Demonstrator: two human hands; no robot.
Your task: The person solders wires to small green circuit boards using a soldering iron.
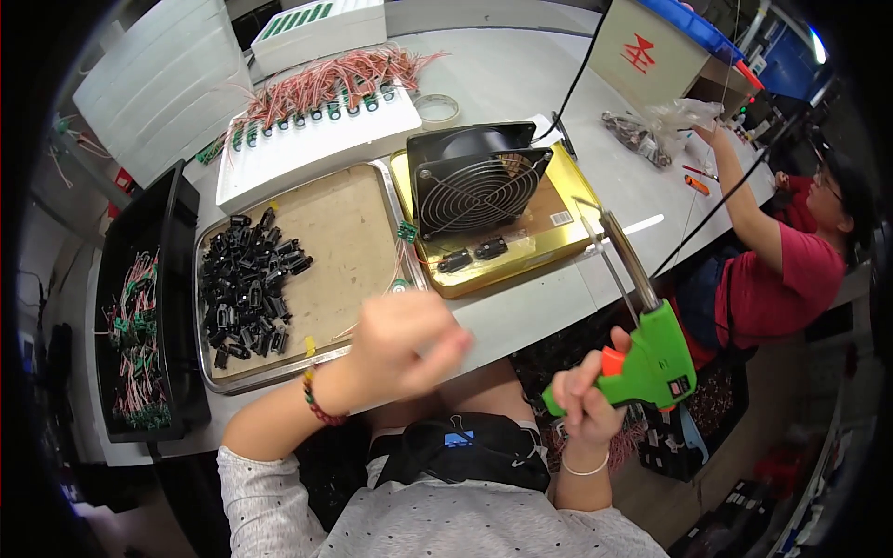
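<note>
My right hand [588,400] grips a green soldering gun [651,358] with an orange trigger; its long metal tip points up over the table edge beside the gold tray [549,244]. My left hand [409,344] is held close in front of me, fingers closed; whether it pinches something small I cannot tell. It hovers at the near corner of a metal tray [344,232] that holds a heap of small black parts [251,288]. A black fan [476,181] stands on the gold tray with two black parts [473,255] before it.
A white foam block [316,139] carries green connectors with red wires. A black bin [139,316] of wired parts sits at the left. A tape roll [437,108] lies farther back. A person in red [781,270] works at the right by a cardboard box [651,51].
</note>
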